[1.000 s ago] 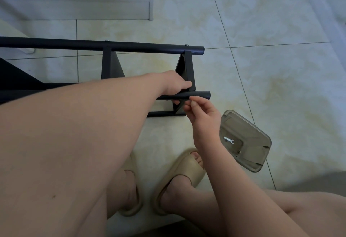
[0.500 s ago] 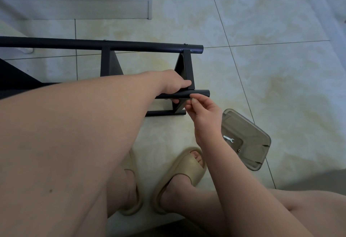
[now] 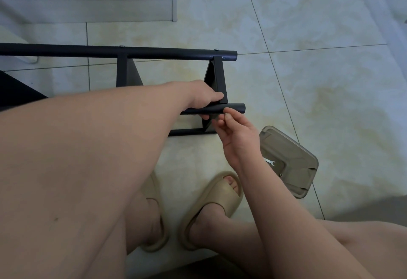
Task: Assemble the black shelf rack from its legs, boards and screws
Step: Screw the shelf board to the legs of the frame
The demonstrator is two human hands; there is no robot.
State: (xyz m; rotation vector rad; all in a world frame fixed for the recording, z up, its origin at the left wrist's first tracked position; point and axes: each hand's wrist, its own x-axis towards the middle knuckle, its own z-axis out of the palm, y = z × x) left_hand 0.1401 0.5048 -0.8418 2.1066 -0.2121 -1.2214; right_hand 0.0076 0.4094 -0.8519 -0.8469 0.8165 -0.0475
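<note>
My left hand (image 3: pixel 202 96) gripped the leg (image 3: pixel 237 108), lying nine-to-three; my right hand (image 3: pixel 235 133), nearer its end, pinched a screw (image 3: pixel 226 115) at its six.

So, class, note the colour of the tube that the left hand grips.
Black; the tube shows best in the head view.

The rack (image 3: pixel 154 52) is round metal tubing and flat bars in a smooth, matt black coat, with small bright metal screw heads (image 3: pixel 216 49) on its far tube. The screw (image 3: pixel 227 115) pinched at the right hand (image 3: pixel 237 140) glints dully like metal. The floor (image 3: pixel 308 80) is glossy cream tile with a marbled look and thin grout lines. The tray (image 3: pixel 306 153) is smoky, translucent plastic, smooth; the little wrench (image 3: pixel 270 161) in it is shiny silver metal. The sandals (image 3: pixel 217 199) look like matt, smooth beige foam.
</note>
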